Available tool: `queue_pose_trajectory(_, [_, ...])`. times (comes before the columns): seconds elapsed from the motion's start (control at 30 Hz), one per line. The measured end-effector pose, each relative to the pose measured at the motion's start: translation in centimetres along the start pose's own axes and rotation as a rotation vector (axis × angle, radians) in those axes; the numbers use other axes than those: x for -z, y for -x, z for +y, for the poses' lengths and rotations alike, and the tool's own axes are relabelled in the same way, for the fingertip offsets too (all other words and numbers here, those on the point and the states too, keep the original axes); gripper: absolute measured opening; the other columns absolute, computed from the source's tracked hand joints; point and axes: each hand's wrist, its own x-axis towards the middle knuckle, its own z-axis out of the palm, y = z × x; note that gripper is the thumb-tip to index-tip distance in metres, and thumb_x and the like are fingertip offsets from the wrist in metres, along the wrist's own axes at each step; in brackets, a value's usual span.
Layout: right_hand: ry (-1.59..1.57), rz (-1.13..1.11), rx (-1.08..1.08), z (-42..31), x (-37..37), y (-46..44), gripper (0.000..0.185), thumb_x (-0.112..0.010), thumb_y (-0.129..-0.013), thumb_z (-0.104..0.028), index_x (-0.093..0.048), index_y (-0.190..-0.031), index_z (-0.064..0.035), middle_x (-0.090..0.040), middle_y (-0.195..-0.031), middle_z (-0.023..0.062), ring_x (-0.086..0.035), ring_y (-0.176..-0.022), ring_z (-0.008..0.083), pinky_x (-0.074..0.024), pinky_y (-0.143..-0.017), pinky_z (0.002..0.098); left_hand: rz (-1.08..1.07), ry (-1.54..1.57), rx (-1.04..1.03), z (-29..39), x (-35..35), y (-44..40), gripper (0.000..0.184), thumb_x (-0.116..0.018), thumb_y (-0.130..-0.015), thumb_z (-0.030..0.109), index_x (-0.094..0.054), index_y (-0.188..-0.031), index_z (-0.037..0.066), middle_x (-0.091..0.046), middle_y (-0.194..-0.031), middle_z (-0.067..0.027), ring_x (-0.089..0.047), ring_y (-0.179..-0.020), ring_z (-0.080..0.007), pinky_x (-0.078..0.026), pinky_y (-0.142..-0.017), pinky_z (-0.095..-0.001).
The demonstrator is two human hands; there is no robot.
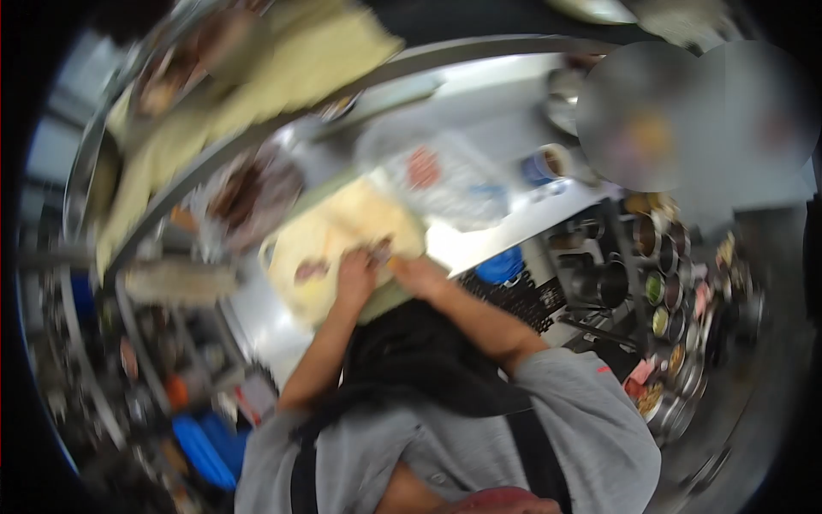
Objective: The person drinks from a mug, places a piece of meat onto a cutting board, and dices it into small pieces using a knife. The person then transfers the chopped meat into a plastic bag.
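Observation:
A pale yellowish cutting board (pixel 342 214) lies in front of me on the steel counter. My left hand (pixel 355 274) is over its near edge, fingers bent down close to a small piece of reddish-brown meat (pixel 384 245). Just to the right, my right hand (pixel 415 276) has its fingers closed, almost meeting the left. Blur hides what is between the fingers of either hand. Another small portion of brownish-pink meat (pixel 311 271) rests on the board, left of my left hand.
Behind the board lies a clear plastic bag (pixel 462 184) with red and blue print. A bag with brown contents (pixel 248 197) sits at the left. A blue-and-white cup (pixel 545 164) stands at the right, near several food containers (pixel 655 291). A metal shelf (pixel 342 86) runs overhead.

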Motion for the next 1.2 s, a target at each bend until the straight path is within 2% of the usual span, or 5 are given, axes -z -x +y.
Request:
queue_pose_trajectory(0.07, [0.037, -0.236, -0.053, -0.5, 1.1, 0.1, 0.036, -0.051, -0.099, -0.041, -0.063, -0.116, -0.0115, -0.070, -0.090, 0.0234, -0.067, -0.083, 0.0440, -0.0531, -0.079, 0.0533, 0.008, 0.017, 0.002, 0.4, 0.6, -0.1, 0.017, -0.069, -0.079, 0.003, -0.063, -0.096, 0.000, -0.064, -0.095, -0.0191, -0.058, -0.091, -0.0401, -0.047, -0.083, -0.0477])
queue_pose_trajectory(0.1, [0.014, -0.167, -0.032, -0.6, 1.0, 0.4, 0.032, -0.056, -0.098, -0.040, -0.067, -0.109, -0.0121, -0.067, -0.079, 0.0246, -0.066, -0.074, 0.0437, -0.0537, -0.071, 0.0515, -0.022, 0.013, 0.013, 0.7, 0.8, 0.1, 0.018, -0.068, -0.079, 0.002, -0.063, -0.096, 0.000, -0.064, -0.096, -0.0194, -0.058, -0.092, -0.0402, -0.047, -0.083, -0.0476])
queue_pose_trajectory(0.63, [-0.047, -0.069, 0.058, -0.8, 1.1, 0.8, 0.034, -0.055, -0.100, -0.040, -0.065, -0.103, -0.0072, -0.067, -0.076, 0.0250, -0.066, -0.073, 0.0453, -0.0520, -0.068, 0.0539, -0.082, -0.029, 0.072, 1.0, 1.1, -0.2, 0.020, -0.070, -0.076, 0.002, -0.063, -0.094, 0.002, -0.065, -0.094, -0.0163, -0.059, -0.092, -0.0373, -0.048, -0.083, -0.0457])
queue_pose_trajectory(0.93, [-0.030, -0.173, 0.047, -1.5, 2.3, 0.3, 0.047, -0.052, -0.099, -0.047, -0.063, -0.130, -0.0140, -0.070, -0.097, 0.0253, -0.067, -0.089, 0.0448, -0.0542, -0.082, 0.0512, -0.060, -0.059, 0.039, 0.7, 0.7, 0.2, 0.021, -0.067, -0.079, 0.004, -0.063, -0.099, 0.001, -0.065, -0.098, -0.0180, -0.059, -0.095, -0.0385, -0.047, -0.085, -0.0469])
queue_pose_trajectory(1.2, [-0.041, -0.170, -0.002, -0.4, 1.5, 0.6, 0.040, -0.052, -0.100, -0.044, -0.066, -0.113, -0.0088, -0.069, -0.090, 0.0261, -0.067, -0.085, 0.0454, -0.0527, -0.078, 0.0535, -0.051, -0.052, 0.062, 1.6, 0.8, 0.4, 0.022, -0.067, -0.080, 0.003, -0.061, -0.101, 0.002, -0.063, -0.099, -0.0165, -0.056, -0.096, -0.0374, -0.046, -0.086, -0.0456])
